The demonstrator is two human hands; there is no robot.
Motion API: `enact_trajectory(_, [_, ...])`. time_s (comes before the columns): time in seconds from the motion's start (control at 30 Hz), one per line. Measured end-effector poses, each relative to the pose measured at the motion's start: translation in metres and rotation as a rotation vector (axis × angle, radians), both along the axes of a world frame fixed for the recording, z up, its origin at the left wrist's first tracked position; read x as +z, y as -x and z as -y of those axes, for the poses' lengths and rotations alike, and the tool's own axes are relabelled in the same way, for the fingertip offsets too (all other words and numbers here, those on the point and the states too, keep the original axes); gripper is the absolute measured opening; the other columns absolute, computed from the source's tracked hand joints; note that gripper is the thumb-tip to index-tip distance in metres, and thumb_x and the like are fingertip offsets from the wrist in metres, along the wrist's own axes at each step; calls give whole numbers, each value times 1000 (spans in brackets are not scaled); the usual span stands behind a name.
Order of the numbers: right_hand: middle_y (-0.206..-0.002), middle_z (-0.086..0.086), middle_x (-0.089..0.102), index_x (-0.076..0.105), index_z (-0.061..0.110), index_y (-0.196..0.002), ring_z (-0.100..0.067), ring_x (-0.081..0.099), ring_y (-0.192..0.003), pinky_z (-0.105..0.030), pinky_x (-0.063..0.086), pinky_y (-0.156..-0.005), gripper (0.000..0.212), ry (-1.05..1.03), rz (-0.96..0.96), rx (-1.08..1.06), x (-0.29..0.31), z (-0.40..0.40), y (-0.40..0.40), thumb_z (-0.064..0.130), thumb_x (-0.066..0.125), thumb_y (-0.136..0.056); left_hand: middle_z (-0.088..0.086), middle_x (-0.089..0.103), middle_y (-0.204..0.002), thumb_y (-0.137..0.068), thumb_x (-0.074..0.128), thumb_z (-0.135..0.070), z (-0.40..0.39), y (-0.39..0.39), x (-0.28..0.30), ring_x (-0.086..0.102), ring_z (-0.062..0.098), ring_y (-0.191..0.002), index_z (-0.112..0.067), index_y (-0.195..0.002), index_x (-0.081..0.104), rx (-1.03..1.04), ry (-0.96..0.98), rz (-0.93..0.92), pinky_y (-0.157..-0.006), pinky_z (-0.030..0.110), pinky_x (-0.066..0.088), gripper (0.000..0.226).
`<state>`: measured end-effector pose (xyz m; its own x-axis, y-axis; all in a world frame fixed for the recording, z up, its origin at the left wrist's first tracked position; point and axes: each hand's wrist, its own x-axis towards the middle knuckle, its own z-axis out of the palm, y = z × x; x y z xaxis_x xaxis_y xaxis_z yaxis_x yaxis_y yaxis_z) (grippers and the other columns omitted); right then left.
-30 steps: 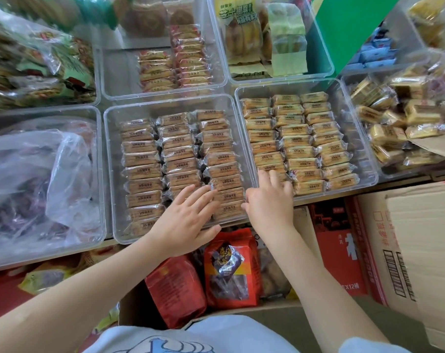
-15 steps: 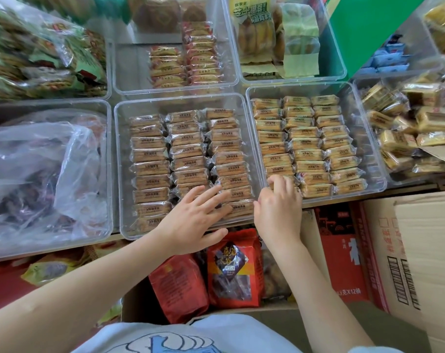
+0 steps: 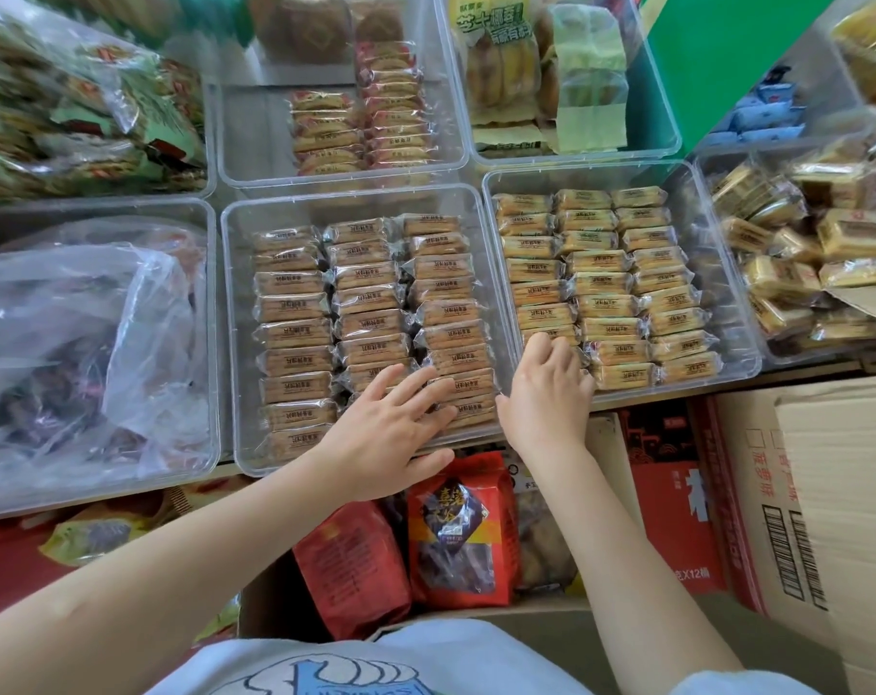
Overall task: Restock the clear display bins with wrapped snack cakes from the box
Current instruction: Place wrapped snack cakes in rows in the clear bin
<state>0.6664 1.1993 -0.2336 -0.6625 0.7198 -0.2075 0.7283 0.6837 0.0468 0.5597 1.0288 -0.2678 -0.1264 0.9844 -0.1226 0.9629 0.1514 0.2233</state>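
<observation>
Your left hand (image 3: 383, 433) and right hand (image 3: 546, 393) were bare, with no gloves, rings or watch on either, and both forearms were uncovered up to the bottom edge of the view. You wore a pale grey T-shirt (image 3: 476, 659) with a blue printed graphic (image 3: 325, 677) outlined in white curling lines across the chest. A light blue short sleeve (image 3: 742, 684) showed at your right arm.

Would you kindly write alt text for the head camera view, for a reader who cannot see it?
A person's left hand rests flat on wrapped snack cakes in the middle clear bin, while the right hand curls its fingers onto cakes at the near corner of the right-hand bin. Red snack bags and cardboard boxes sit below.
</observation>
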Motion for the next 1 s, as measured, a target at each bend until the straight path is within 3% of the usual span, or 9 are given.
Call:
enact_trajectory(0.1, [-133, -16, 41, 35, 14, -134, -33, 48, -118, -46, 47, -95, 67, 125, -103, 54, 5, -9, -4, 39, 74, -86, 2, 41, -158, -103, 23, -62, -2, 1, 0, 28, 24, -150, -24, -140, 59, 51, -43, 63, -121, 47, 10, 65])
enact_trajectory(0.2, [-153, -15, 25, 29, 36, -151, -34, 31, -138, -51, 37, -109, 69, 221, -191, 193, 13, -16, -1, 51, 62, -92, 3, 27, -165, -104, 17, -58, -10, 8, 0, 14, 21, -155, -20, -154, 40, 208, -70, 109, -124, 44, 6, 67])
enact_trajectory(0.33, [-166, -9, -5, 15, 50, -154, -37, 0, -151, -56, 18, -118, 73, 290, -7, 211, 5, -23, 12, 65, 50, -93, 2, -5, -168, -102, 10, -59, -34, 18, -2, -15, 21, -154, -16, -161, 5, 310, 62, 17, -124, 43, -11, 74])
enact_trajectory(0.43, [-166, -10, -10, 16, 49, -154, -39, -4, -152, -58, 16, -119, 71, 269, 139, 182, 4, -23, 16, 65, 49, -94, 2, -21, -165, -92, -7, -63, -46, 24, -8, -32, 21, -148, -18, -159, -11, 276, 185, -44, -122, 46, -17, 81])
enact_trajectory(0.53, [-166, -15, 4, 41, 37, -148, -41, 1, -152, -59, 15, -118, 55, 209, 116, 196, 11, -20, 23, 55, 52, -97, -1, -16, -166, -91, -8, -65, -47, 33, -7, -30, 19, -148, -24, -161, 1, 239, 159, -28, -122, 47, -18, 82])
enact_trajectory(0.67, [-134, -21, 57, 65, 5, -122, -37, 49, -133, -56, 43, -106, 31, 72, -566, 289, 3, -13, 53, 18, 60, -95, -1, -2, -169, -100, 8, -55, -42, 63, -8, -15, 18, -154, -20, -161, 14, 487, -7, 22, -125, 41, -11, 71])
enact_trajectory(0.73, [-139, -18, 55, 56, 1, -136, -32, 48, -135, -47, 39, -114, 44, 181, -690, 339, -6, -9, 82, 24, 47, -100, 2, -3, -169, -99, 8, -53, -42, 78, -13, -14, 19, -155, -16, -162, 8, 631, -5, 33, -125, 39, -10, 72])
enact_trajectory(0.87, [-166, -10, 13, 17, 11, -159, -23, 7, -154, -43, 6, -125, 66, 311, -448, 377, -38, -15, 131, 45, 30, -104, 5, -10, -168, -99, 1, -51, -56, 96, -18, -18, 18, -153, -13, -160, -2, 675, 46, 25, -122, 34, -18, 72])
enact_trajectory(1.0, [-168, -5, -1, 3, 15, -160, -18, -7, -154, -42, -4, -125, 70, 277, -308, 370, -64, -26, 142, 54, 18, -104, 6, -10, -168, -95, -8, -50, -61, 99, -24, -17, 18, -154, -13, -161, -3, 647, 84, -33, -120, 36, -23, 76])
